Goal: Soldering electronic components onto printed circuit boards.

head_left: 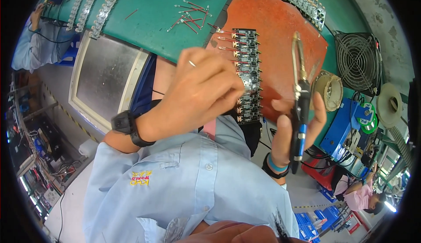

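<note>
My left hand (201, 82) is curled, fingertips pressed together, over the left edge of a strip of small black circuit boards (247, 74). Whatever the fingers hold is hidden behind them. Short red wires (227, 48) stick out from the strip's left side at its upper boards. On the right, my right hand (285, 140) grips a soldering iron (300, 115) by its black and blue handle, thumb and fingers around it. Its metal end points away from me, above an orange-red mat (278, 28), apart from the boards. The strip lies along that mat's left part.
Loose red wires (190, 17) lie on the green table (153, 32). More board strips (107, 8) sit at far left and far right. A fan (357, 63), a round pot (328, 89) and a blue device (344, 126) stand right. A person's sleeve (33, 50) shows left.
</note>
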Demonstrator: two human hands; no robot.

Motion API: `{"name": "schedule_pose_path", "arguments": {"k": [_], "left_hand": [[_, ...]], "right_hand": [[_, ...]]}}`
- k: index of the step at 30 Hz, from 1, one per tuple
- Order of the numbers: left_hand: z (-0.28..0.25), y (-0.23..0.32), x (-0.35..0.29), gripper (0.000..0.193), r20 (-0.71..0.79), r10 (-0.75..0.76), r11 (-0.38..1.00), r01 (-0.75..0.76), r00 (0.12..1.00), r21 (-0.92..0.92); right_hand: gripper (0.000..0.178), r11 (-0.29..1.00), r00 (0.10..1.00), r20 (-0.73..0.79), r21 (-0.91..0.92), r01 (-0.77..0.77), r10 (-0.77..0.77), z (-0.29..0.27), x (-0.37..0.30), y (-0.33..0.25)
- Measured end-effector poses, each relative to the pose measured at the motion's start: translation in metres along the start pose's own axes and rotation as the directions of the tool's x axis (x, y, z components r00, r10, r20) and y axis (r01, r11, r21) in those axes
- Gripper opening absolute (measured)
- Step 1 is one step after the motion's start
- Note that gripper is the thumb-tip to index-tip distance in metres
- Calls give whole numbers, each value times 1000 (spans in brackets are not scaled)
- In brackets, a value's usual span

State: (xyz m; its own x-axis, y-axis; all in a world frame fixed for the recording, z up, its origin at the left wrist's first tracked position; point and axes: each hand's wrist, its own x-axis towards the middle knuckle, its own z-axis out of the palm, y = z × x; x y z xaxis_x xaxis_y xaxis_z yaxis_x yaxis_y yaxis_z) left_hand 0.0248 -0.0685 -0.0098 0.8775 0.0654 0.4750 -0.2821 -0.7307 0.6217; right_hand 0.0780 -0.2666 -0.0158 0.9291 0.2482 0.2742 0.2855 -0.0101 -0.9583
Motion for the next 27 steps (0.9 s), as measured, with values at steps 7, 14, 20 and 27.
{"name": "schedule_pose_path", "arguments": {"k": [7, 14, 20, 27], "left_hand": [[10, -11, 9, 14, 2, -3, 993, 3, 1000, 118], [12, -10, 8, 15, 60, -53, 986, 42, 997, 162], [11, -12, 7, 15, 72, -59, 987, 47, 996, 153], [12, -13, 7, 15, 68, -47, 989, 37, 997, 143]], "right_hand": [[60, 981, 981, 3, -29, 193, -193, -50, -4, 6], [60, 956, 953, 217, -159, 247, -210, -71, -11, 0], [52, 947, 910, 370, -178, 266, -186, -64, -6, -1], [46, 947, 910, 382, -200, 252, -162, -60, -3, -2]]}}
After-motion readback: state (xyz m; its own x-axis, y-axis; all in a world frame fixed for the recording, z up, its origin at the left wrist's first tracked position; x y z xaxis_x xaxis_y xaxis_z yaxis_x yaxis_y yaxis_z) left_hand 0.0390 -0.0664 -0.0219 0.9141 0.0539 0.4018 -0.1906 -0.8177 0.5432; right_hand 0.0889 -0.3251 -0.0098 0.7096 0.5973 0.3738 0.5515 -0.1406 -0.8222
